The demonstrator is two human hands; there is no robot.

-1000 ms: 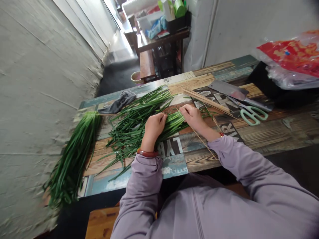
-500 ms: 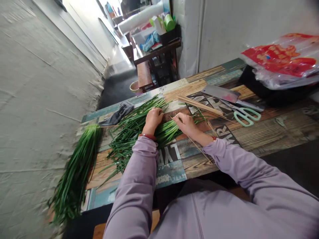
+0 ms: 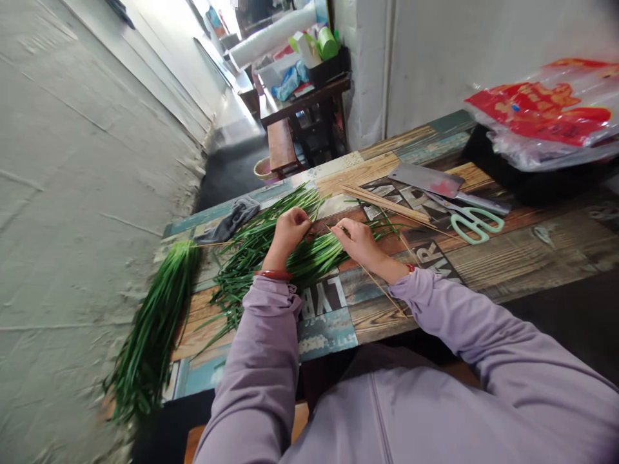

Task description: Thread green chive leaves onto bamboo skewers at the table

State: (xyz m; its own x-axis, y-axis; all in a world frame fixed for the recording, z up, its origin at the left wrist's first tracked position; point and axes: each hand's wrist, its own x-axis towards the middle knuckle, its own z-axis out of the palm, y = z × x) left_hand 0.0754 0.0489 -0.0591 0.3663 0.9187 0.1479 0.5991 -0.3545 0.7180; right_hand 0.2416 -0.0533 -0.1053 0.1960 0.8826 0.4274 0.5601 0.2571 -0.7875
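Left hand (image 3: 291, 227) has shifted a little to the left vs. the frame half a sec. ago, so it stands farther from the right hand (image 3: 356, 240), which stays nearly at the same place over the stems. Right hand's fingers are bent and closed on a thin strand (image 3: 382, 293), whose tip seems to poke out in front; its palm rests on the bunch of green stems (image 3: 326, 250), prob. to keep them together. Left hand has thumb and fingertips brought close; if something is pinched there, I cannot tell.

The bunch lies on the table (image 3: 326, 335) in front of the body, under and betw. both hands. Its long axis goes obliquely, approx. along the table: paler stems to the R, dark leaves to the lower L, beside the loose green pile (image 3: 261, 232). At far L, another bundle (image 3: 162, 322) points its pale end away from the person, with leaves hanging over the table end, maybe bec. they are too long

Thin strips (image 3: 384, 203) lie just beyond the right hand, prob. for easy reach; cleaver (image 3: 428, 179) and scissors (image 3: 476, 225) are farther R, prob. so that blades are away from the fingers
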